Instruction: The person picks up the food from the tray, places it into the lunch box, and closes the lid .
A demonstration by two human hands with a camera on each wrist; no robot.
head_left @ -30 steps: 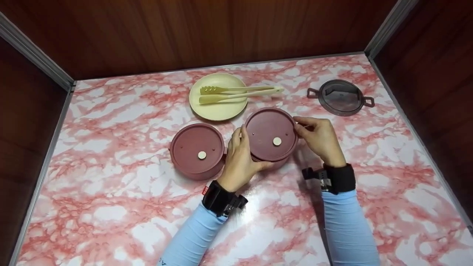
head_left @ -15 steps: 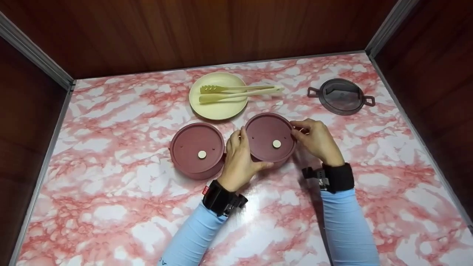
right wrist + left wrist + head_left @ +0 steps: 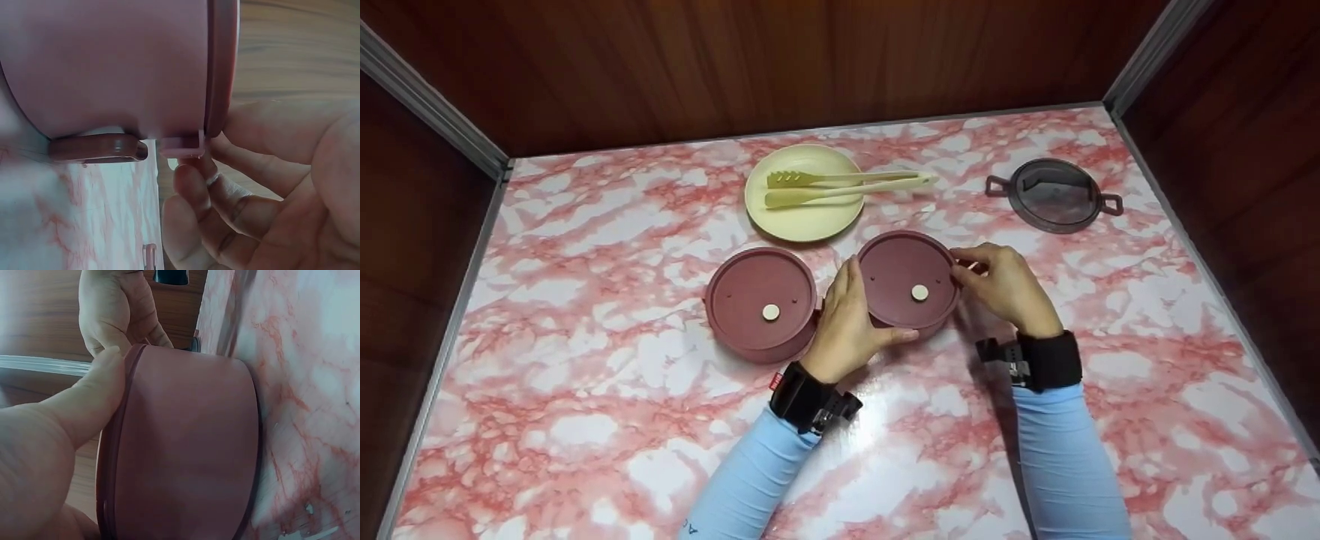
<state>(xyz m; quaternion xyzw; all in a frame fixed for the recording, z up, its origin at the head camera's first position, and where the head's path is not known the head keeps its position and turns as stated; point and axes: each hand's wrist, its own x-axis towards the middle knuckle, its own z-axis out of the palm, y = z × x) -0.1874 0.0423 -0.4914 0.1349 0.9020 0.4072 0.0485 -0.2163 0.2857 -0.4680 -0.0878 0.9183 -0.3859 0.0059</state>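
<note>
A dark pink pot (image 3: 185,439) stands on the table with a flat pot lid (image 3: 900,262) over it, marked by a cream round knob. My left hand (image 3: 844,330) holds the lid's left side, its thumb along the front rim in the left wrist view. On the other side, my right hand (image 3: 1009,289) pinches the lid's edge beside a small pink tab (image 3: 183,149). Below that tab, a brown side handle (image 3: 98,148) juts from the pot. Close to my left hand sits a second lidded pot (image 3: 757,300) of the same colour.
Behind the pots lies a pale yellow plate (image 3: 802,225) with a slotted utensil (image 3: 787,179) and a spatula (image 3: 787,197) across it. A dark two-handled pan with a see-through lid (image 3: 1054,199) is at the back right. Wooden walls (image 3: 810,67) enclose the marbled table (image 3: 622,435).
The lid under my hands has come down and slightly toward me, sitting lower on the pot. My right hand moved slightly with it; my left hand stayed nearly in place, its fingers straightening a little.
</note>
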